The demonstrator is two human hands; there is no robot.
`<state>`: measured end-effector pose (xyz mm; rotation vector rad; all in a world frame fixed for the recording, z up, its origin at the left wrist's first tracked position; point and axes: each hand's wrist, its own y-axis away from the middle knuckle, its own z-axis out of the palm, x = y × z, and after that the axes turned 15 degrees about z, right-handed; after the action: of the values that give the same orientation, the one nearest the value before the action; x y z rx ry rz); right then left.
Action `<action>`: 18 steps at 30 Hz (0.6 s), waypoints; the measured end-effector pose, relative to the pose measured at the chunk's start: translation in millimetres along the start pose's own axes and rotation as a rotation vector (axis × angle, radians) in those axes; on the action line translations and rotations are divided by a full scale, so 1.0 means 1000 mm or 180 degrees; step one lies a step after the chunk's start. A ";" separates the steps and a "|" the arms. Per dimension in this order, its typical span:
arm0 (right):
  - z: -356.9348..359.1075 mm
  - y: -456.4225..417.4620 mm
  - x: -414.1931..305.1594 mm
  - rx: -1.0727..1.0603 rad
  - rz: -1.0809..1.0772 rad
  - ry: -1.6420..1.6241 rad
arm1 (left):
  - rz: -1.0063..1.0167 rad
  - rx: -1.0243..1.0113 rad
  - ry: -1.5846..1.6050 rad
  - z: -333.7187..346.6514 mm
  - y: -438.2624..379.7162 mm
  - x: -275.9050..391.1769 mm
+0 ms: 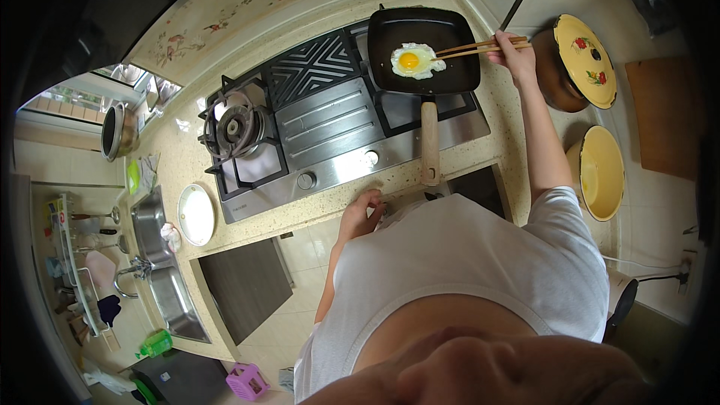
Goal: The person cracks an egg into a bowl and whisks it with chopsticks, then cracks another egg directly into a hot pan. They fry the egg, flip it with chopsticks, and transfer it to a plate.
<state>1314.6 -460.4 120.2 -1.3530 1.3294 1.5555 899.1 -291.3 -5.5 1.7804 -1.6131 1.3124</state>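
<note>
My right hand [514, 59] grips a pair of wooden chopsticks [478, 47]. Their tips touch or nearly touch the right edge of a fried egg [415, 61], whose yolk is whole and whose white looks mostly set. The egg lies in a square black frying pan [424, 22] on the right burner of the gas hob [332, 118]. The pan's wooden handle [430, 140] points toward me, over the front edge of the counter. My left hand [360, 216] is at that edge, left of the handle, fingers loosely curled and apparently holding nothing.
Left of the hob are a white plate [196, 215] and a double steel sink [171, 298]. On the right stand a brown pot with a yellow floral lid [585, 62] and a yellow enamel basin [603, 173]. A bare burner [235, 126] occupies the hob's left side.
</note>
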 end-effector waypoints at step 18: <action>0.016 0.042 0.012 -0.0385 -0.0543 -0.0035 | 0.0162 -0.0121 0.0021 0.002 -0.013 0.006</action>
<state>1268.5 -456.9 118.1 -1.4886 1.0975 1.5444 911.0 -293.1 2.0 1.7218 -1.6789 1.2999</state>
